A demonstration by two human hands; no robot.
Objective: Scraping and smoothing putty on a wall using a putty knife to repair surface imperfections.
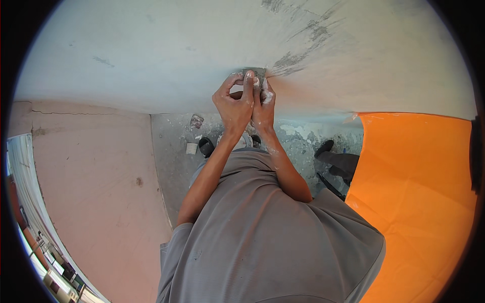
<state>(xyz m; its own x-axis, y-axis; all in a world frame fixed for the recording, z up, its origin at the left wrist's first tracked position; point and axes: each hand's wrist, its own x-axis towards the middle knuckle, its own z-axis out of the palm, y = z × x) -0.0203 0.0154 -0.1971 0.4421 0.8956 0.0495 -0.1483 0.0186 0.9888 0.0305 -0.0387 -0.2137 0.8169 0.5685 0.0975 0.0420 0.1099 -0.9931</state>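
Both hands are raised together at a pale wall [151,55] marked with dark smudges. My left hand [234,105] has its fingers curled onto a small grey-green flat square piece [258,70], with the thumb or a finger lying across it. My right hand [263,105], spotted with white residue, is closed on the same piece from the right side, touching my left hand. The piece is held against the wall; its lower part is hidden by my fingers.
A pink wall [96,187] stands at the left; an orange sheet [409,202] hangs at the right. On the speckled floor [166,146] are a small pale block [191,148] and a reddish-grey fragment [196,121]. Another person's dark-clad leg [338,162] shows at the right.
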